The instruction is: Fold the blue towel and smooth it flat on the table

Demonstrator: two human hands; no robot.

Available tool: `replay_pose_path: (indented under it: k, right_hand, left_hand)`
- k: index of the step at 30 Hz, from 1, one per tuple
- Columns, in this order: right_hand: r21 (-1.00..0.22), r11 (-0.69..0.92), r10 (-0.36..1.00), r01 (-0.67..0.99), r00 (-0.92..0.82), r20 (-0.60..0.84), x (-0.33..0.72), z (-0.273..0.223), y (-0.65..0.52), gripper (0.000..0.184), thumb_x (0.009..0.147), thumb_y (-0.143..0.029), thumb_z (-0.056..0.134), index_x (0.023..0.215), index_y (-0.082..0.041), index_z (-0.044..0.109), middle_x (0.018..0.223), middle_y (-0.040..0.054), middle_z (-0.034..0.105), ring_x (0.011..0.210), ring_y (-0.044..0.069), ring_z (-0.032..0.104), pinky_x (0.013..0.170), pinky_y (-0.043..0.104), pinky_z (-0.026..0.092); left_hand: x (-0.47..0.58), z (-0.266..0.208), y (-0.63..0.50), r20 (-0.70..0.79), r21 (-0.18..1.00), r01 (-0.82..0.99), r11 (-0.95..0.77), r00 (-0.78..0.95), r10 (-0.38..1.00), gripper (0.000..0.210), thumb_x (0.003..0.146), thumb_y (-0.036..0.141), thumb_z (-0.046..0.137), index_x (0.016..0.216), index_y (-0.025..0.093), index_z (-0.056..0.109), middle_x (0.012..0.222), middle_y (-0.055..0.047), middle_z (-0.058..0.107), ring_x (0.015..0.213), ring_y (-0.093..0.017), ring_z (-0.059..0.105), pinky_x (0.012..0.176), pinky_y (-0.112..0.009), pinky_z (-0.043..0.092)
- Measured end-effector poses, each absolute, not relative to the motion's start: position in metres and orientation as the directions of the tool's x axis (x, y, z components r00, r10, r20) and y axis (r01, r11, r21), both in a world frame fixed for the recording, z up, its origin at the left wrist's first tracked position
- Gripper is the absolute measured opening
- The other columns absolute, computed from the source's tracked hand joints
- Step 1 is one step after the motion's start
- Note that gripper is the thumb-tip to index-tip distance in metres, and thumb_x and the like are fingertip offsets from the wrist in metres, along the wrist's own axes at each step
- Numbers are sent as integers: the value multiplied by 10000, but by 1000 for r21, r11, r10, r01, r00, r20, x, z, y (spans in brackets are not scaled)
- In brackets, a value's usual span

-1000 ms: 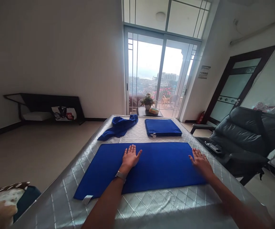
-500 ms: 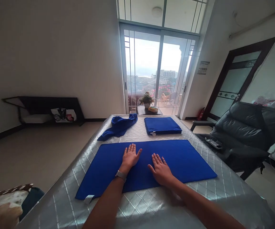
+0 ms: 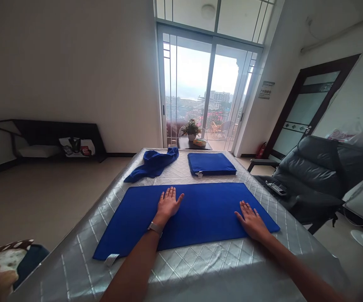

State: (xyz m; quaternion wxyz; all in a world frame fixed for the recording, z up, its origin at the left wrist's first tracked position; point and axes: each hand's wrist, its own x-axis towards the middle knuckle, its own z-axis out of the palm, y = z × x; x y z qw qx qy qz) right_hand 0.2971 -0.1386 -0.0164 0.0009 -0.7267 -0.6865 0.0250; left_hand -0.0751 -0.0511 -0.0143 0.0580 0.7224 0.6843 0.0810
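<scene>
A blue cloth (image 3: 206, 214) lies spread flat across the table, with a white tag (image 3: 111, 259) at its near left corner. My left hand (image 3: 168, 203) rests on it left of the middle, palm down, fingers stretched out and thumb apart. Toward the cloth's right end my right hand (image 3: 251, 218) lies flat on it too, fingers extended. Neither hand holds anything. Behind the spread cloth is a stack of folded blue cloths (image 3: 212, 163) with a white tag at its front. A crumpled blue cloth (image 3: 152, 162) lies at the far left of the table.
A silver quilted cover (image 3: 194, 262) lies over the table. To the right stands a black armchair (image 3: 316, 176). A potted plant (image 3: 191, 129) is on a small table beyond the far edge, before glass sliding doors. A patterned bag (image 3: 78, 147) sits by the left wall.
My right hand has slid to the right over the blue cloth, away from my left hand. My left hand stays in nearly the same place on the cloth. The view has shifted slightly.
</scene>
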Motion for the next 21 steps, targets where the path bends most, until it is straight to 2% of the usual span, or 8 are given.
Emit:
replay_pose_path:
  k: [6,8,11,15,21]
  right_hand:
    - [-41,-264,964,964,264,3,378,-26,-134,780,963,-558,128,1569,-68,168,1641,104,174,1512,244,164,1220,459,171]
    - [-22,-307,951,951,308,21,388,-23,-135,777,965,-551,133,1563,-59,195,1634,113,192,1509,254,177,1220,470,162]
    - [28,-318,942,948,312,125,378,-10,-135,729,976,-509,170,1546,-67,270,1626,113,226,1511,257,169,1226,477,111]
    - [-29,-128,966,991,132,224,319,15,-130,640,987,-445,220,1523,-123,356,1614,81,281,1507,241,185,1226,441,122]
    - [-209,197,976,958,-171,135,200,32,-103,633,1006,-474,205,1537,-151,324,1619,45,265,1510,196,171,1225,386,131]
  left_hand:
    - [-75,-11,-53,36,194,979,-66,60,998,857,950,635,7,1551,70,240,1633,-131,195,1516,-242,158,1233,-451,99]
    - [-75,-11,-53,39,194,978,-69,63,997,849,953,632,21,1549,71,246,1629,-136,207,1514,-247,163,1231,-458,109]
    - [-76,-13,-51,40,193,978,-76,69,997,854,949,642,24,1548,78,254,1627,-138,207,1515,-249,160,1229,-469,121]
    - [-77,-15,-49,24,179,981,-69,66,998,885,931,671,0,1553,90,244,1634,-125,186,1517,-250,152,1229,-473,111]
    - [-77,-14,-51,21,145,987,-75,73,997,874,946,642,2,1551,50,220,1633,-134,179,1517,-246,149,1231,-455,102]
